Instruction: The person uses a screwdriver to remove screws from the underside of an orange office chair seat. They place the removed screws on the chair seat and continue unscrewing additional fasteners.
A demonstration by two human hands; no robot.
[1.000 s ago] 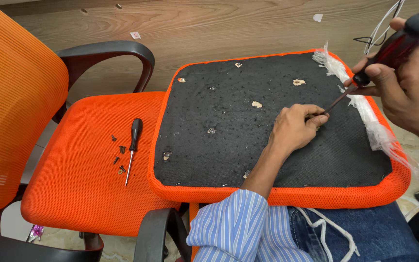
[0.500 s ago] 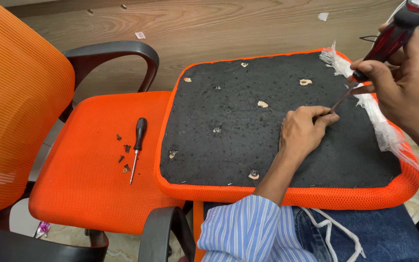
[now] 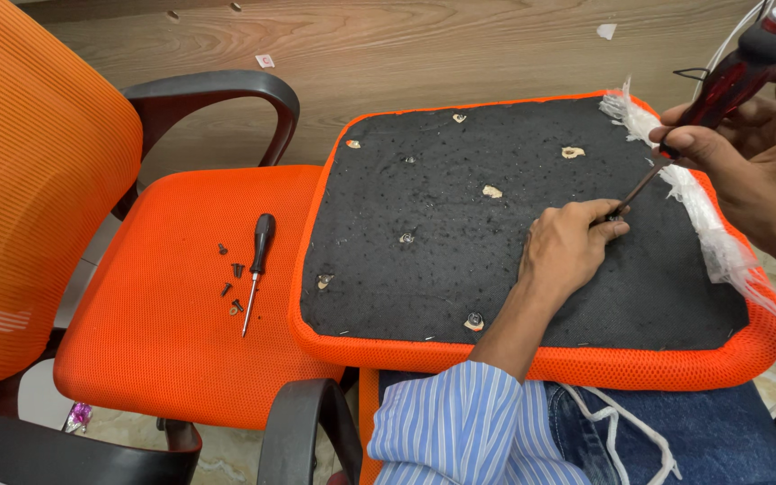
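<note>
The left hand pinches its fingertips around the screwdriver tip, seemingly to steady it on a spot of the black underside of the detached seat cushion; the right hand is closed around the red-and-black screwdriver, slanted down toward that spot; the cushion rests across the person's lap; a second screwdriver and loose screws lie on the orange chair alongside, probably within reach.

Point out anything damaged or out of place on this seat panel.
White frayed plastic hangs torn along the right edge of the upturned seat cushion. Loose screws lie scattered beside a spare screwdriver on the orange chair seat.
</note>
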